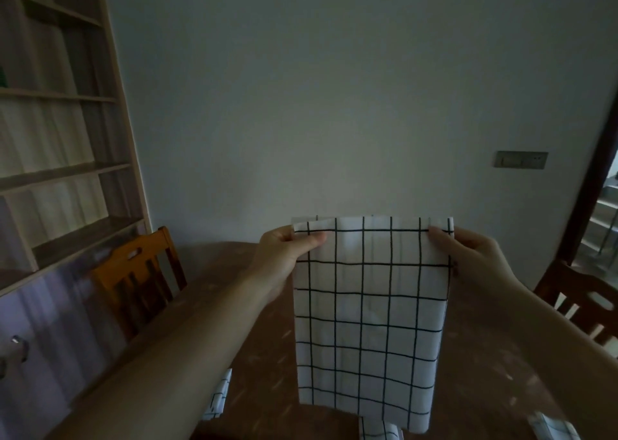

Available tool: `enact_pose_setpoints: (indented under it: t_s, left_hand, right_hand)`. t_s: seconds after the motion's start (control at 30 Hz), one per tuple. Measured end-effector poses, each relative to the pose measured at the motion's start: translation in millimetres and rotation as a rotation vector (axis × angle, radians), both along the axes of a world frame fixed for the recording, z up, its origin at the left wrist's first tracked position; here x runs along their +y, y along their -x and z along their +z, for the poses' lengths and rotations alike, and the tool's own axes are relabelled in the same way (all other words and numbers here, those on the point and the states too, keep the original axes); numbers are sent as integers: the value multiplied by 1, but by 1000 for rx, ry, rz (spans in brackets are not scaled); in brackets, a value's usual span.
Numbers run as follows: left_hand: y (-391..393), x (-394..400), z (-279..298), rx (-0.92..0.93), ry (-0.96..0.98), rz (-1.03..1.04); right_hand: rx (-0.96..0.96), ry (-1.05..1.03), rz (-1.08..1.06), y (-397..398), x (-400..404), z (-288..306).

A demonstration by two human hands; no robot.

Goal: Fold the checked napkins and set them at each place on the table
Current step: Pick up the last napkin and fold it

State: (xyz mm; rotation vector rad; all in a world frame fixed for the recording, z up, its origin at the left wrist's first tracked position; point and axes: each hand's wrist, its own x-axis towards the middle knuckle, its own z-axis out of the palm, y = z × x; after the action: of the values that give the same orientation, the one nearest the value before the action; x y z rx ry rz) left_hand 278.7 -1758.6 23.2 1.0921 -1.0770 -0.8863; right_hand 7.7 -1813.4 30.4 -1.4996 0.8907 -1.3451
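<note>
A white napkin with black checks [368, 322] hangs doubled over in the air above the brown table [261, 356]. My left hand [284, 252] pinches its top left corner and my right hand [465, 249] pinches its top right corner, so the cloth drops straight down between them. Three other checked napkins lie on the table: one under my left forearm [219, 396], one below the hanging cloth [379, 431], one at the lower right [551, 428].
An orange wooden chair [140, 272] stands at the table's left side and a dark chair [582, 299] at its right. A tall shelf unit [57, 122] fills the left wall. A plain wall with a switch plate [520, 159] lies beyond the table.
</note>
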Motion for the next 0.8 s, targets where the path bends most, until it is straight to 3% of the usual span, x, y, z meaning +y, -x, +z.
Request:
enact_pose_setpoints:
  t_s: [0.37, 0.8]
  left_hand:
    - [1, -8, -3, -95, 31, 84]
    - [0, -6, -4, -244, 29, 78]
  right_hand:
    - [-12, -72, -3, 9, 0, -7]
    - [-6, 27, -112, 3, 8, 0]
